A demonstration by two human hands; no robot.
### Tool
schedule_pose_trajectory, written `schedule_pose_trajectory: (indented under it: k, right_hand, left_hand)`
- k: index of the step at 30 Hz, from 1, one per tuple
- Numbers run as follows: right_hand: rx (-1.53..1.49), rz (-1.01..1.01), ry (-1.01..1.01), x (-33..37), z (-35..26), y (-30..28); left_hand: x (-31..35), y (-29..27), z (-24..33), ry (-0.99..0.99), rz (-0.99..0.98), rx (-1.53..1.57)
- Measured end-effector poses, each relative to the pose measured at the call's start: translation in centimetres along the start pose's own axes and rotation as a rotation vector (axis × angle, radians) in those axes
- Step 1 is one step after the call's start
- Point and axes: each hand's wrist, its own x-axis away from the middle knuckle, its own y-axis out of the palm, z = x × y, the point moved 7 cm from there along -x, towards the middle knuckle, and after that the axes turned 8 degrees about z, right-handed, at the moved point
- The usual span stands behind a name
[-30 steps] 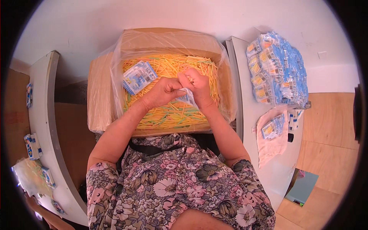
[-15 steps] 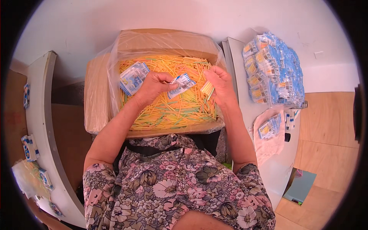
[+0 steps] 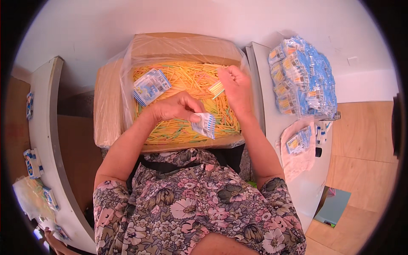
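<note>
My left hand (image 3: 178, 106) pinches a small blue-and-white striped packet (image 3: 205, 126) between thumb and fingers, low over the near part of the box. Its far end hangs down to the right; I cannot tell whether it is open. My right hand (image 3: 238, 91) is closed round a small bunch of thin yellow and pale green sticks (image 3: 216, 89), their ends pointing left. Below both hands, a cardboard box (image 3: 170, 46) lined with clear plastic holds a thick layer of loose yellow, orange and green sticks (image 3: 172, 129). A larger blue-and-white packet (image 3: 151, 87) lies on them at the left.
To the right, a large clear bag of filled packets (image 3: 302, 78) stands on a white table (image 3: 304, 191). Nearer lies a pink cloth (image 3: 293, 163) with packets (image 3: 299, 142) on it. At left, several packets (image 3: 33, 163) lie beyond a white panel edge (image 3: 53, 123); another person's hand (image 3: 52, 238) shows below.
My left hand has brought the packet nearer to me and tilted its far end down. My right hand has shifted slightly left and away with its sticks. The other person's hand has come into view.
</note>
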Motion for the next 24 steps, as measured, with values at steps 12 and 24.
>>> schedule_pose_trajectory:
  k: [12,24]
  right_hand:
    - [-0.383,-0.050,0.290,0.2,1.2,-0.4]
    - [0.247,-0.297,0.031,-0.6,-0.6,1.0]
  left_hand:
    - [0.1,-4.5,-0.8,0.025,0.504,0.033]
    - [-0.8,-4.2,-1.2,0.058,0.455,-0.043]
